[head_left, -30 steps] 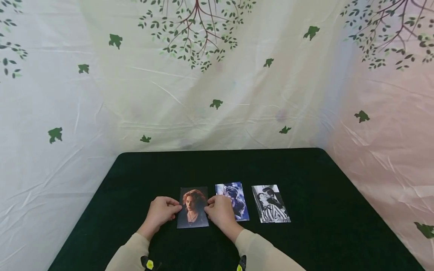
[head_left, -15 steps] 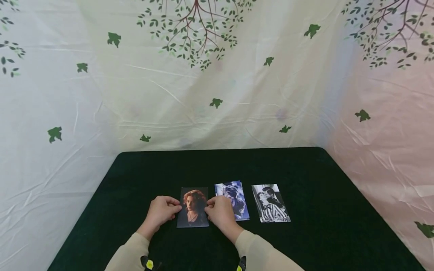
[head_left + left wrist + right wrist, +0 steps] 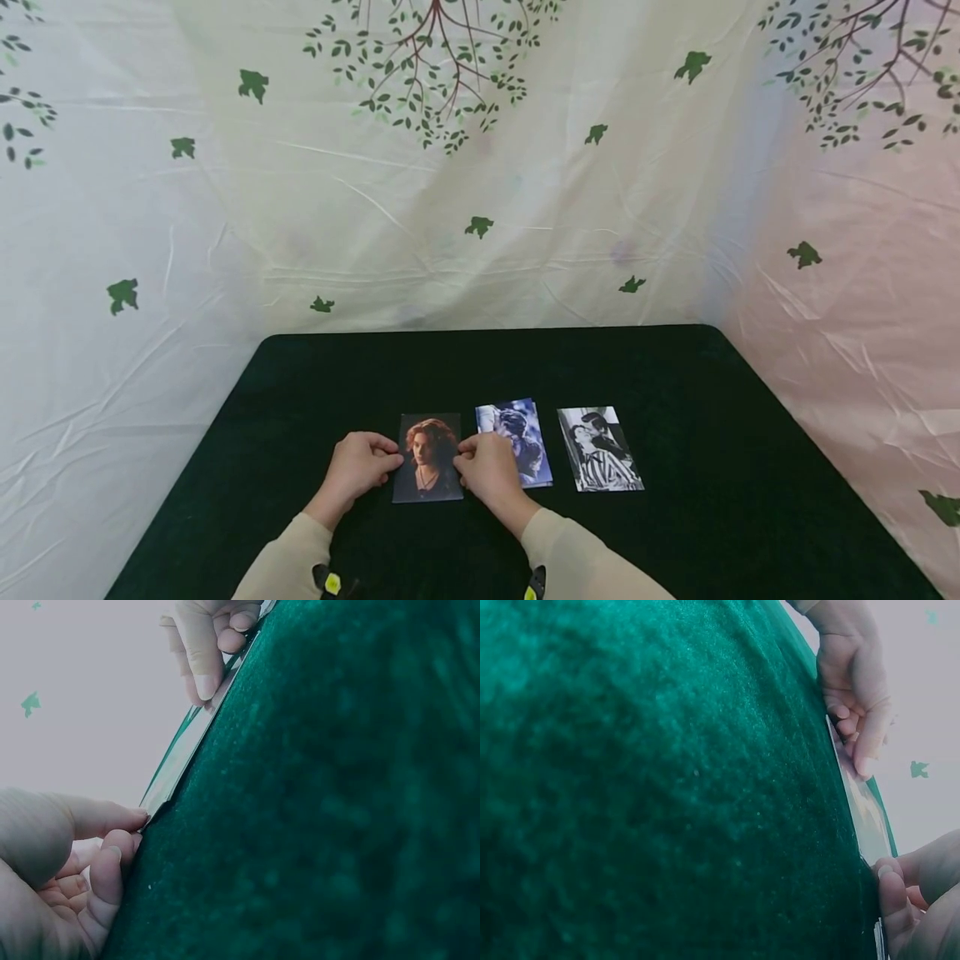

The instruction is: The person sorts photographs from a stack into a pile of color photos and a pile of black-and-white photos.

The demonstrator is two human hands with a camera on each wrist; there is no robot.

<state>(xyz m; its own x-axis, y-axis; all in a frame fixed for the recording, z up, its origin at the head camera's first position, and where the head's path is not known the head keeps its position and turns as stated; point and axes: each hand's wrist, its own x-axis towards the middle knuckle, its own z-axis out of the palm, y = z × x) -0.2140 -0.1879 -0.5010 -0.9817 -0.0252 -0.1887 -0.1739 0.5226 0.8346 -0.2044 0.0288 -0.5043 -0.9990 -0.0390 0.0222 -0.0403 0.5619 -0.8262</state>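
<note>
A dark photo card (image 3: 427, 479) with a red-haired portrait lies on the green cloth, between the two hands. My left hand (image 3: 358, 468) pinches its left edge with thumb and index finger. At the opposite edge my right hand (image 3: 489, 471) pinches it the same way. The left wrist view shows the card (image 3: 174, 761) edge-on, low against the cloth, with fingertips at both sides. In the right wrist view the card (image 3: 864, 810) has a glossy face. Behind the right hand, a small stack of blue-toned photo cards (image 3: 531, 450) is partly hidden.
A pile with a black-and-white photo card (image 3: 600, 454) on top lies further right. Dark green cloth (image 3: 480, 362) covers the table. Pale curtains (image 3: 420, 250) with printed leaves and birds rise behind and at both sides.
</note>
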